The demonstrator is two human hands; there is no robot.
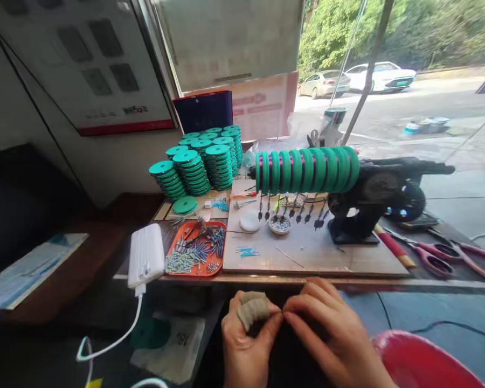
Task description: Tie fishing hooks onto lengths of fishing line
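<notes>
Below the table's front edge, my left hand (248, 334) and my right hand (331, 328) meet fingertip to fingertip. Each pinches thumb against index finger, and whatever lies between them is too small to make out. Tan wrapping (253, 310) covers fingers of my left hand. Just beyond, on a pale board (347, 261), lie a thin metal needle-like rod (290, 257) and several short blue pieces (247, 251). Green spools (307, 170) sit in a row on the shaft of a black winding device (359, 199), with dark small pieces hanging on lines beneath.
An orange tray (196, 269) of small parts and a white power bank (146, 256) with a cable stand left. Stacked green spools (189, 172) rise behind. A small bowl of beads (280, 225) is on the board. Scissors (432, 256) lie right, above a red basin (424, 361).
</notes>
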